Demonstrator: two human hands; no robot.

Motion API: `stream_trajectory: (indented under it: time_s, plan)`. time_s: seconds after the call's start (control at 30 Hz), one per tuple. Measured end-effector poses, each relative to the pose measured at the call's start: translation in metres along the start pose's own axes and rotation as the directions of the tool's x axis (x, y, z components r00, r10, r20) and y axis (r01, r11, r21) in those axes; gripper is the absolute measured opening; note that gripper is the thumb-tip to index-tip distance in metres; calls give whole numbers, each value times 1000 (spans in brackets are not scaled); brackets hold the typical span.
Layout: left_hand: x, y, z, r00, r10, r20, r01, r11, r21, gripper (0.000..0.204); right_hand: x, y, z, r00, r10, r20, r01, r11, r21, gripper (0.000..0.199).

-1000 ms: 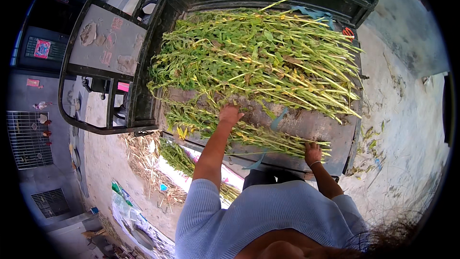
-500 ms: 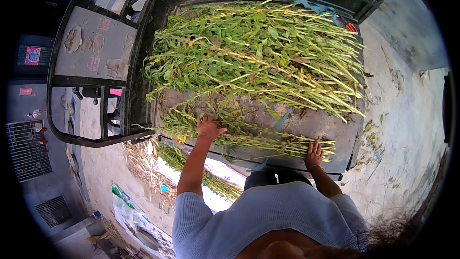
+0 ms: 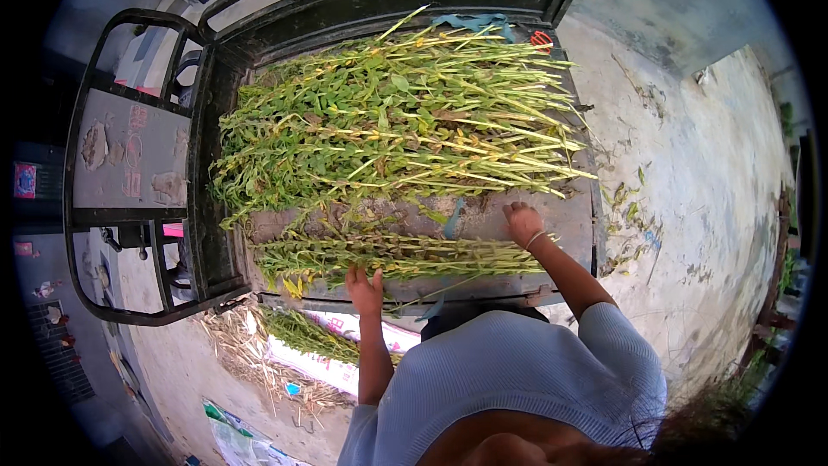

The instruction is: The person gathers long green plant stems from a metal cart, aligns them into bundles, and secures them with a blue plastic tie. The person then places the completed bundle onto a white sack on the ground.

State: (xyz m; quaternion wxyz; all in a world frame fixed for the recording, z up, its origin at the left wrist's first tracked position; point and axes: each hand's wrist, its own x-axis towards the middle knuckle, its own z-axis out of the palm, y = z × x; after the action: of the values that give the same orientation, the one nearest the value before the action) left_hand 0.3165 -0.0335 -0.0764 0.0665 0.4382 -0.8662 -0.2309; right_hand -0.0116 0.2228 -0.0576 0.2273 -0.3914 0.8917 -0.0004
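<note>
A narrow bundle of cut leafy stalks (image 3: 414, 255) lies along the near side of a cart bed (image 3: 565, 211). Leafy tops point left and bare stem ends right. At the near edge of its leafy part is my left hand (image 3: 365, 290), fingers spread and touching the leaves. My right hand (image 3: 523, 223) is just beyond the bundle's far side, near the stem ends, over the bed; its fingers are loosely bent and nothing shows in them. Across the bed lies a much larger pile of the same green stalks (image 3: 397, 121), its stems also toward the right.
Black metal rails (image 3: 69, 207) frame the cart's left side and far end. Red loops like scissor handles (image 3: 541, 40) and blue cloth (image 3: 474, 24) lie by the pile's far right. More stalks (image 3: 310, 334) and dry stems (image 3: 233, 354) are on the ground at left.
My right hand has left the stem ends and moved up and left, past the bundle. The left hand has come back to the bundle's near edge. The whole view has shifted.
</note>
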Motion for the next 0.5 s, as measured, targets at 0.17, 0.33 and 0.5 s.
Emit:
stream_trajectory:
  time_s: [0.17,0.33,0.5]
  plan:
    - [-58,27,14,985,169,38,-157,966,-207,27,67,1,-85,757,-199,-622,28,961,-273,23]
    - [-91,47,12,979,111,174,-52,948,-313,26,101,47,-100,994,12,-112,-36,976,-215,32]
    - [-110,62,6,947,-39,318,179,888,-423,24,58,44,-140,987,-55,-150,60,998,24,36]
